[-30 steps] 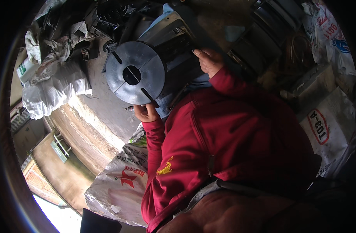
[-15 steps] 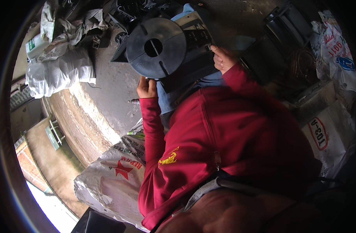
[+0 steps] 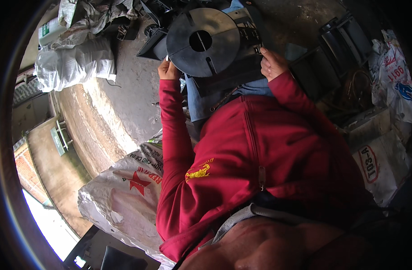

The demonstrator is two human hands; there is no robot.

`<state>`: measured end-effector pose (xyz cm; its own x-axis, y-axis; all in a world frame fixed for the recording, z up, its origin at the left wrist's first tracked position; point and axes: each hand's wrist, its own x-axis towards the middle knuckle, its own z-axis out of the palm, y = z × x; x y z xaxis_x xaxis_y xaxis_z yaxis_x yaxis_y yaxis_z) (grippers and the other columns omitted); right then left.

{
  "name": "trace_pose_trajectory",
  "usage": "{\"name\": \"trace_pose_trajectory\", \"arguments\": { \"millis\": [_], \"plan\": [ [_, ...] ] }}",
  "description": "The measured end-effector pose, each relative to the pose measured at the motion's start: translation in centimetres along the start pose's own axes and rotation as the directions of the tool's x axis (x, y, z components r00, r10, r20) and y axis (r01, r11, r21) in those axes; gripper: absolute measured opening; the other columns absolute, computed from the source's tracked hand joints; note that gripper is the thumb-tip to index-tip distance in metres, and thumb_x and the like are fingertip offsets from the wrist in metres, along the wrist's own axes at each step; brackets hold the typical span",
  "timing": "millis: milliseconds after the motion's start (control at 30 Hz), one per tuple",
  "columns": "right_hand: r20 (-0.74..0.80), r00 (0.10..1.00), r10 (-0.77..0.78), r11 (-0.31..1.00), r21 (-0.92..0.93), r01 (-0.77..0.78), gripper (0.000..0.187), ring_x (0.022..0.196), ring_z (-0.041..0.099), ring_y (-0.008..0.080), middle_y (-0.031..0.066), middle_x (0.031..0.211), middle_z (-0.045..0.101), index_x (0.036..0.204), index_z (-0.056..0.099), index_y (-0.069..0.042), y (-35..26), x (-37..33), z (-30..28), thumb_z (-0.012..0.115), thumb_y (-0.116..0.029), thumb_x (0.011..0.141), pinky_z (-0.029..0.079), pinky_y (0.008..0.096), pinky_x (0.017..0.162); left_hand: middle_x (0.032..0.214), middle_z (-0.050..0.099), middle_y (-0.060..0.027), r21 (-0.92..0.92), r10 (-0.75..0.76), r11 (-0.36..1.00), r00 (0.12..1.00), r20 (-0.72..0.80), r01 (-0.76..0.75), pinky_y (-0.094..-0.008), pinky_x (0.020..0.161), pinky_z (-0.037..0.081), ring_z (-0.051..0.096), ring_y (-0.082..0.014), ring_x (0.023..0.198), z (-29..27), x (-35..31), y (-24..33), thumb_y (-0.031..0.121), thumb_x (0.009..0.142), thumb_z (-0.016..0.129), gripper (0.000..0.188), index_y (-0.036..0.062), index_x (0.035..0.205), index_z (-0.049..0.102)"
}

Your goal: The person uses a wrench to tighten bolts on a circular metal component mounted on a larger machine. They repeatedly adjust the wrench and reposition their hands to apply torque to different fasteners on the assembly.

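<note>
A dark grey round disc [image 3: 181, 42] with a central hole and narrow slots, much like a reel's flange, lies tilted over my lap. My left hand [image 3: 168, 70] is closed in a pinch at its near left rim, where a small pale spot shows by the fingertips. To the right, my right hand [image 3: 273, 65] has its fingers curled at the outer end of a black frame-like part [image 3: 246, 33] beside the disc. Something small and shiny shows at the right thumb; what those fingers grip is too small to make out. The disc hides part of the black pieces beneath it.
Black box-shaped parts [image 3: 311, 74] stand at the right, near coiled tubing [image 3: 359, 85] and white sacks [image 3: 392, 74]. White wrapped bundles [image 3: 75, 67] lie at the far left. A large printed sack [image 3: 120, 198] sits by my left elbow. More black parts [image 3: 154, 45] lie beyond the disc.
The disc has shifted right and a little away from me. My left hand has moved farther forward with its rim. The whole view has also shifted slightly.
</note>
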<state>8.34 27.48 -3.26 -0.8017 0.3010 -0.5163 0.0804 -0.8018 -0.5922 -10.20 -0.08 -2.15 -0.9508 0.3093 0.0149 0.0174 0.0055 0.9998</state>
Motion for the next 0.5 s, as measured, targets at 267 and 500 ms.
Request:
{"name": "trace_pose_trajectory", "arguments": {
  "millis": [267, 500],
  "plan": [
    [0.008, 1.000, -0.017, 1.000, 0.023, 0.017, 0.022, 0.040, 0.031, 0.0020, -0.0080, 0.053, 0.036, 0.077, 0.055, -0.012, -0.1, 0.0, -0.5, 0.071, -0.026, 0.084, 0.021, 0.0198, 0.036, 0.092, 0.068, -0.0041, 0.048, 0.198, 0.979, 0.979, -0.041, -0.196, -0.0235, 0.073, 0.048, 0.062, -0.0112, 0.081, 1.7, -1.8, -1.0, 0.017, 0.097, 0.048, 0.026, -0.0018, 0.106, 0.064],
    [0.101, 0.995, 0.025, 1.000, 0.014, -0.026, 0.021, 0.041, 0.033, 0.0025, -0.0070, 0.055, 0.037, 0.080, 0.052, -0.012, 0.6, 0.6, -0.8, 0.066, -0.026, 0.088, 0.022, 0.0191, 0.036, 0.094, 0.069, -0.0069, 0.243, 0.281, 0.928, 0.959, 0.049, -0.284, -0.0266, 0.076, 0.050, 0.063, -0.0141, 0.084, -3.7, -1.0, -6.6, 0.019, 0.097, 0.050, 0.026, -0.0009, 0.107, 0.064]
  ]
}}
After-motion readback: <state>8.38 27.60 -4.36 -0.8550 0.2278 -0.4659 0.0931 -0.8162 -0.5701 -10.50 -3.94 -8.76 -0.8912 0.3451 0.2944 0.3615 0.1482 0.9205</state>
